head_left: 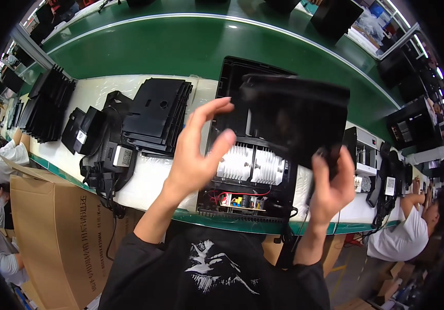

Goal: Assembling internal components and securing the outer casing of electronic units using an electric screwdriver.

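Observation:
A black plastic panel (304,113), slightly smeared by motion, is tilted above an opened black device housing (228,77). My right hand (331,191) grips the panel's lower right corner between thumb and fingers. To the left, my left hand (197,150) is held over the housing's left edge with thumb and fingers apart, holding nothing. Inside the housing, silver finned heat sinks (253,164) sit above a small circuit board (240,201) with coloured parts and a red wire. The panel hides much of the housing's upper right part.
Left of the housing lie stacked black panels (154,111), black power adapters (83,132) and more upright panels (46,108). Another opened unit (364,155) stands at right beside cables. A green conveyor (180,44) runs behind. A cardboard box (51,232) stands front left; a co-worker (403,227) sits at right.

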`<state>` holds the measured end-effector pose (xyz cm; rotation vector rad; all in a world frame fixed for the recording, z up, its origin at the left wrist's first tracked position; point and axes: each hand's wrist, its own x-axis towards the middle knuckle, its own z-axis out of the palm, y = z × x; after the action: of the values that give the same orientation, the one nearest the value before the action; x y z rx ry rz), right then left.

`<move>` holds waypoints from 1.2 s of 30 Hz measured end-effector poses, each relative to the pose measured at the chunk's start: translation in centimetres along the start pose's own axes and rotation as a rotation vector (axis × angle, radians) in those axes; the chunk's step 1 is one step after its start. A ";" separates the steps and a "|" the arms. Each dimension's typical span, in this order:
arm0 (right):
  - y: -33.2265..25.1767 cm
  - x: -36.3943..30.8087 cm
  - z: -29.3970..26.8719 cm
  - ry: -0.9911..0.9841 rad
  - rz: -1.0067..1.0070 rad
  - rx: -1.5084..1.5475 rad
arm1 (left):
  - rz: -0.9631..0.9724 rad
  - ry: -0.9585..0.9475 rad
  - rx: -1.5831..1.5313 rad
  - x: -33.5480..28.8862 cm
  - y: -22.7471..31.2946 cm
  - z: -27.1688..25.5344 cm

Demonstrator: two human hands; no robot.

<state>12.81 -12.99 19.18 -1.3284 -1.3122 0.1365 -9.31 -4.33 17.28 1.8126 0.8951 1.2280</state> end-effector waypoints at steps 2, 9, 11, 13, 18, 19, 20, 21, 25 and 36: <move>1.2 3.2 0.0 -0.033 -0.115 -0.108 | -0.120 0.072 0.133 -0.1 -2.5 0.8; 2.8 9.5 1.1 -0.298 -0.389 -0.215 | -0.229 0.093 0.165 -1.3 -6.0 1.8; 3.0 9.8 1.7 -0.318 -0.333 -0.143 | -0.244 0.103 0.144 -1.3 -6.0 1.8; 3.3 9.9 1.9 -0.357 -0.332 -0.146 | -0.255 0.105 0.127 -1.3 -6.1 1.8; 4.4 9.5 2.3 -0.382 -0.312 -0.146 | -0.228 0.089 0.137 -1.2 -5.8 1.8; 4.4 9.5 2.3 -0.381 -0.308 -0.147 | -0.229 0.085 0.138 -1.2 -5.7 1.9; 4.1 9.4 2.4 -0.385 -0.297 -0.132 | -0.245 0.087 0.133 -1.1 -5.7 1.9; 3.9 9.4 2.5 -0.389 -0.286 -0.115 | -0.260 0.089 0.128 -1.1 -5.6 1.9; 3.0 9.7 2.9 -0.430 -0.405 -0.183 | -0.245 0.100 0.134 -1.3 -5.8 1.7; 2.5 10.0 4.3 -0.677 -0.545 -0.216 | -0.251 0.105 0.028 -1.1 -4.9 1.9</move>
<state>14.69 -2.32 22.09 -1.0831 -2.2755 0.0657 -8.52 -3.31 12.06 1.6111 1.1656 1.1626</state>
